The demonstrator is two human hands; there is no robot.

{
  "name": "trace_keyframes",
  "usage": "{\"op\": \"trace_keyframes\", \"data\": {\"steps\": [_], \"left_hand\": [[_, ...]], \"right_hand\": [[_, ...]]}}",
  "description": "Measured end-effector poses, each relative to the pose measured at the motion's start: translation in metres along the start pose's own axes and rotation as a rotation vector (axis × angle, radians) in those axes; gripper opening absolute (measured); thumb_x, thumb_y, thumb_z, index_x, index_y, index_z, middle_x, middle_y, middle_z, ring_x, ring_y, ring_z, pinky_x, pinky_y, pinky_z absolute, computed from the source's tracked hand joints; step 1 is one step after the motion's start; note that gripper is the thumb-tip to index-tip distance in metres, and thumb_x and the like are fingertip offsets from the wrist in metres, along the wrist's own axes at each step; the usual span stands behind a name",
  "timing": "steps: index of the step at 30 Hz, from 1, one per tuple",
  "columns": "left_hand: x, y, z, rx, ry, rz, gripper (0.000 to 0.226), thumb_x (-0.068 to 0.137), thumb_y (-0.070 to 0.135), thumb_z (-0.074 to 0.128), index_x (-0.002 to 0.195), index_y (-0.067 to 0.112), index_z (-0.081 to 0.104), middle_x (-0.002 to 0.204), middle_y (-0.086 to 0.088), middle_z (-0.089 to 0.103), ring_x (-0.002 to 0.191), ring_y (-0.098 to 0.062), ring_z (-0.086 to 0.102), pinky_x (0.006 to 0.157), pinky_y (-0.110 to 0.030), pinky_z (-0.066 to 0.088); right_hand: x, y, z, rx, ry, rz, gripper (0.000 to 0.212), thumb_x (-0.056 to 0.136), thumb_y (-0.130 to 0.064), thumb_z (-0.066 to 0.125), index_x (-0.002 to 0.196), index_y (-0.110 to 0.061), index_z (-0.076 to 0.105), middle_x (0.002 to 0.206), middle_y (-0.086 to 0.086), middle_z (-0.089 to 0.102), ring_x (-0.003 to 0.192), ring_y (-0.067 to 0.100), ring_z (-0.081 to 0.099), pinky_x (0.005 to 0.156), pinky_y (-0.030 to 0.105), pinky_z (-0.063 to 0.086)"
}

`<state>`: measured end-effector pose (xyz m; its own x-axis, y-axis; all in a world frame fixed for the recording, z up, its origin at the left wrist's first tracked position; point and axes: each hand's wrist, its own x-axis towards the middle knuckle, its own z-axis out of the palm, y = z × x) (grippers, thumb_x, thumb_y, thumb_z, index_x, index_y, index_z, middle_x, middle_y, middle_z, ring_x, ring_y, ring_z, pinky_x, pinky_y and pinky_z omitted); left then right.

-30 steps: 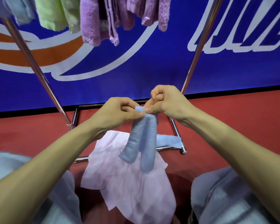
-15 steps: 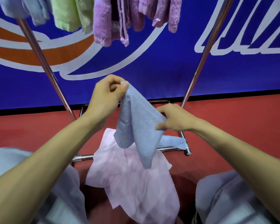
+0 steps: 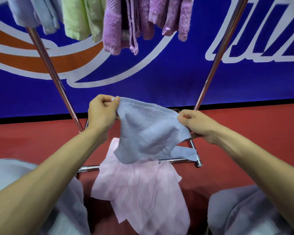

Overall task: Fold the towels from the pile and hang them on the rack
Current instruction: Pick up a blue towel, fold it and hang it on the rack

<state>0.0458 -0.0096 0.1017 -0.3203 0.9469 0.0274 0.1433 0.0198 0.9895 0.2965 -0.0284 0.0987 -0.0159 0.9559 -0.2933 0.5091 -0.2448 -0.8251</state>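
Note:
A small light blue towel (image 3: 148, 133) hangs spread out between my hands in front of the rack. My left hand (image 3: 101, 112) pinches its upper left corner, and my right hand (image 3: 195, 124) pinches its right corner, slightly lower. Below it a pale pink towel (image 3: 143, 192) lies over the rack's bottom bar and the red floor. Another blue cloth (image 3: 185, 152) pokes out by the bar's right end. The chrome rack (image 3: 49, 65) has two slanted legs, and several towels hang from its top: blue (image 3: 32, 12), green (image 3: 80, 17) and purple (image 3: 143, 22).
A blue banner (image 3: 159, 78) with white and orange graphics stands right behind the rack. The floor (image 3: 253, 124) is red. My knees in light grey trousers (image 3: 244, 209) flank the pink towel at bottom left and right.
A second ago both hands pinched the blue towel bunched together. They have moved apart, left hand up and right hand out to the right, and the towel now hangs spread open.

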Motion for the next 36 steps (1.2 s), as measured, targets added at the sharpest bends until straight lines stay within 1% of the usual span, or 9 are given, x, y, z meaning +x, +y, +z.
{"op": "trace_keyframes", "data": {"steps": [5, 9, 12, 15, 19, 24, 28, 30, 36], "left_hand": [[-0.017, 0.002, 0.013, -0.120, -0.116, -0.149, 0.010, 0.090, 0.013, 0.064, 0.086, 0.004, 0.060, 0.070, -0.006, 0.061, 0.046, -0.004, 0.062, 0.048, -0.020, 0.053], [-0.034, 0.005, 0.026, -0.164, -0.244, -0.238, 0.009, 0.088, 0.010, 0.066, 0.085, 0.003, 0.061, 0.072, -0.011, 0.064, 0.050, -0.009, 0.062, 0.050, -0.018, 0.054], [-0.044, 0.006, 0.033, -0.161, -0.361, -0.234, 0.008, 0.088, 0.009, 0.066, 0.087, 0.001, 0.064, 0.080, -0.015, 0.067, 0.065, -0.018, 0.064, 0.060, -0.022, 0.059], [-0.051, 0.004, 0.035, -0.124, -0.413, -0.222, 0.013, 0.087, 0.010, 0.067, 0.092, -0.002, 0.066, 0.089, -0.021, 0.070, 0.078, -0.023, 0.066, 0.072, -0.029, 0.058], [-0.054, 0.001, 0.037, -0.087, -0.438, -0.165, 0.008, 0.084, 0.009, 0.070, 0.084, 0.002, 0.067, 0.085, -0.018, 0.071, 0.076, -0.020, 0.066, 0.077, -0.031, 0.058], [-0.056, 0.001, 0.039, -0.030, -0.427, -0.082, 0.009, 0.082, 0.009, 0.071, 0.085, 0.001, 0.068, 0.080, -0.016, 0.069, 0.075, -0.020, 0.066, 0.081, -0.035, 0.058], [-0.053, -0.002, 0.037, -0.033, -0.374, -0.080, 0.003, 0.082, 0.010, 0.072, 0.081, 0.007, 0.072, 0.081, -0.012, 0.074, 0.078, -0.021, 0.069, 0.086, -0.042, 0.057], [-0.053, -0.001, 0.036, -0.028, -0.381, -0.093, 0.009, 0.085, 0.009, 0.066, 0.084, 0.007, 0.075, 0.086, -0.012, 0.075, 0.082, -0.022, 0.071, 0.087, -0.039, 0.057], [-0.058, 0.007, 0.036, 0.008, -0.505, -0.099, 0.052, 0.077, -0.023, 0.036, 0.103, 0.004, 0.072, 0.101, -0.017, 0.070, 0.094, -0.020, 0.064, 0.085, -0.019, 0.053]], "right_hand": [[-0.006, -0.006, -0.002, 0.503, -0.027, 0.279, 0.025, 0.098, -0.020, 0.053, 0.073, -0.018, 0.052, 0.058, -0.002, 0.051, 0.045, 0.006, 0.052, 0.041, 0.020, 0.048], [-0.006, -0.012, 0.010, 0.695, -0.112, 0.320, 0.014, 0.094, -0.016, 0.057, 0.080, -0.014, 0.061, 0.067, -0.002, 0.062, 0.057, 0.008, 0.060, 0.048, 0.022, 0.052], [-0.005, -0.016, 0.023, 0.782, -0.148, 0.282, 0.013, 0.096, -0.012, 0.053, 0.095, -0.006, 0.064, 0.083, 0.006, 0.070, 0.073, 0.016, 0.068, 0.059, 0.030, 0.058], [-0.006, -0.020, 0.031, 0.819, -0.174, 0.233, 0.016, 0.096, -0.007, 0.051, 0.102, -0.001, 0.065, 0.092, 0.010, 0.072, 0.083, 0.021, 0.069, 0.073, 0.034, 0.058], [-0.007, -0.023, 0.035, 0.883, -0.156, 0.224, 0.014, 0.095, -0.004, 0.052, 0.091, -0.001, 0.065, 0.073, 0.007, 0.074, 0.068, 0.017, 0.072, 0.069, 0.030, 0.060], [-0.011, -0.026, 0.039, 0.922, -0.158, 0.190, 0.014, 0.093, 0.000, 0.053, 0.086, 0.000, 0.065, 0.071, 0.008, 0.074, 0.068, 0.017, 0.072, 0.072, 0.028, 0.060], [-0.013, -0.026, 0.040, 0.934, -0.177, 0.158, 0.018, 0.090, -0.001, 0.057, 0.105, 0.005, 0.067, 0.099, 0.014, 0.073, 0.095, 0.024, 0.071, 0.089, 0.033, 0.055], [-0.014, -0.025, 0.040, 0.923, -0.178, 0.137, 0.022, 0.089, -0.002, 0.059, 0.109, 0.005, 0.066, 0.108, 0.015, 0.071, 0.103, 0.025, 0.068, 0.093, 0.033, 0.053], [-0.014, -0.021, 0.035, 0.780, -0.090, 0.043, 0.024, 0.086, -0.006, 0.066, 0.108, 0.004, 0.067, 0.103, 0.015, 0.071, 0.088, 0.018, 0.070, 0.082, 0.026, 0.057]]}}
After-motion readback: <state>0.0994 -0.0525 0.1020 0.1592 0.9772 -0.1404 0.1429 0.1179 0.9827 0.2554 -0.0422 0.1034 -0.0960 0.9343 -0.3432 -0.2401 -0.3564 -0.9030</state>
